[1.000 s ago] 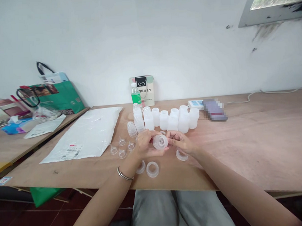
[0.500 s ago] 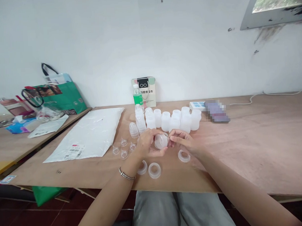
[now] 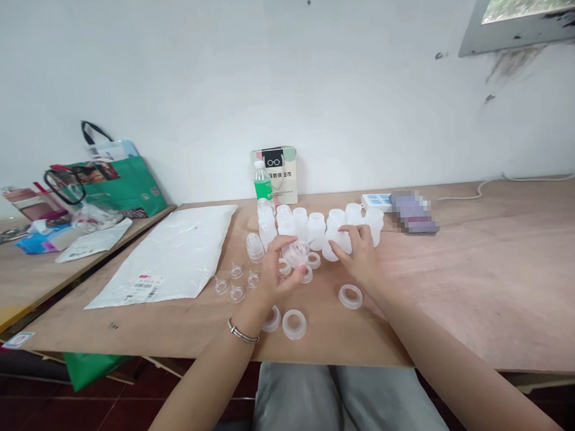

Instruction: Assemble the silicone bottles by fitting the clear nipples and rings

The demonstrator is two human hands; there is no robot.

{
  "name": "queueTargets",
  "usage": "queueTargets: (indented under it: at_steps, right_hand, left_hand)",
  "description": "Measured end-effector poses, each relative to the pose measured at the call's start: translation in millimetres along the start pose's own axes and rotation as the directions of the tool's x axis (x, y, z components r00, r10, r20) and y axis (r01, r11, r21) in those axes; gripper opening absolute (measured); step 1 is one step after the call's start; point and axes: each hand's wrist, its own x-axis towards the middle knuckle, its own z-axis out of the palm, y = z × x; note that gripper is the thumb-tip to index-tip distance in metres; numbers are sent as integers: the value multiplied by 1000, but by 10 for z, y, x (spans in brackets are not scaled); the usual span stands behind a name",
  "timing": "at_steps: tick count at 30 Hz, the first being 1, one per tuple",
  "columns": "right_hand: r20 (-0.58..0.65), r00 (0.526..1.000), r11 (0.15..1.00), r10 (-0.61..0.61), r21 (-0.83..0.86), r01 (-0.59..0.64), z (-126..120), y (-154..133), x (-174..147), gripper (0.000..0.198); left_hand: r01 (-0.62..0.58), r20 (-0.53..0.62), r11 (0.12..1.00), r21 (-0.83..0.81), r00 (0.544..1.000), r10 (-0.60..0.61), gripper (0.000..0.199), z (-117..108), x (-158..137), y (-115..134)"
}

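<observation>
Fingers of the right hand (image 3: 363,260) grasp a frosted bottle (image 3: 337,244), thumb on the near side and forefinger over the top, at the front of a cluster of frosted bottles (image 3: 316,227) beyond them. The bottle's long axis looks close to upright, perhaps leaning a little; whether its base is off the tabletop (image 3: 485,283) cannot be told. The right hand is by far the nearer to it. Just left of those fingers, a narrow gap away, the left hand (image 3: 273,273) grips a clear ribbed cap (image 3: 296,254) between thumb and forefinger, its round face tipped toward the bottle, so the two pieces sit side by side without touching.

Half a second earlier, the right fingertips were pinched at the cap's edge; now they have left it for the bottle, which appears shifted slightly toward the wearer. The left fingers have kept their hold on the cap, and loose rings (image 3: 313,260) beneath them, hidden then, have come into view. Nearer the wearer than the right fingers, a single ring (image 3: 351,296) lies flat, while small clear teats (image 3: 237,294) stand to the left of the left fingers, unmoved.
</observation>
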Motion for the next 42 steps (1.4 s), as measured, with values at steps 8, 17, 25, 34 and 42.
queueTargets:
  at_steps: [8, 17, 25, 34, 42]
  right_hand:
    - [56, 998, 988, -17, 156, 8, 109, 45, -81, 28]
    - [356, 932, 622, -75, 747, -235, -15, -344, -167, 57]
    - [473, 840, 463, -266, 827, -319, -158, -488, -213, 50]
    - [488, 847, 494, -211, 801, -339, -168, -531, -250, 50]
    - [409, 912, 494, -24, 798, -344, -134, -555, -253, 45]
  left_hand:
    - [144, 17, 968, -205, 989, -144, 42, 72, 4, 62]
    - [265, 80, 921, -287, 964, -252, 38, 64, 51, 122]
    - [295, 201, 861, -414, 952, -229, 37, 112, 36, 214]
    - [219, 82, 932, -289, 976, -204, 33, 87, 85, 143]
    - [374, 143, 859, -349, 927, -346, 37, 69, 125, 81]
